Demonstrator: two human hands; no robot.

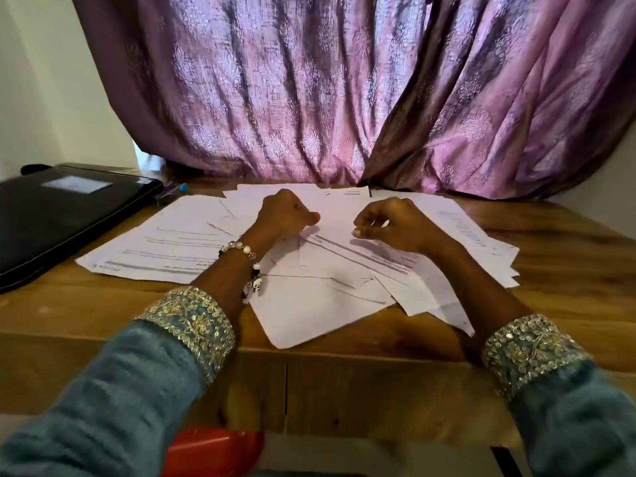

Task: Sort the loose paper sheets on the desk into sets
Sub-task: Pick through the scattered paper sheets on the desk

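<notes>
A brown wooden surface (568,256) with visible grain and a thick front edge carries everything here. Spread across its middle is a loose, overlapping heap of white printed paper sheets (309,270), fanned at different angles, some corners reaching near the front edge. At the left lies a flat black folder with a pale rectangular label (65,208), just beside the leftmost sheets. Behind the folder's far right corner rests a small pen-like object with a blue tip (173,191), too blurred to tell exactly. A purple patterned curtain's hem (344,166) meets the far edge
</notes>
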